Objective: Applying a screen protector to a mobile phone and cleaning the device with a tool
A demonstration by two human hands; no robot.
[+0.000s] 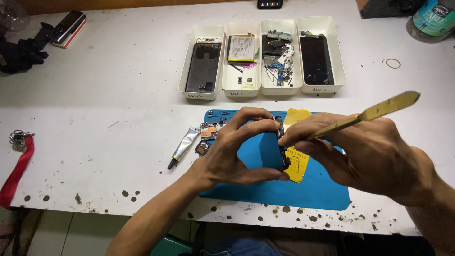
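My left hand (232,151) grips a phone frame (279,144) held on edge above a blue work mat (294,192), thumb under its lower end and fingers over the top. My right hand (365,151) holds a flat brass pry tool (379,111) whose tip meets the phone's edge near the top. A yellow sheet (298,166) lies on the mat under the phone. A small circuit board (208,130) and a camera part (203,148) lie at the mat's left end.
Several white trays stand at the back: one with a phone back shell (204,66), one with a battery (241,47), one with small parts (279,57), one with a dark screen (316,59). A glue tube (185,147) lies left of the mat. A red strap with keys (19,166) lies far left.
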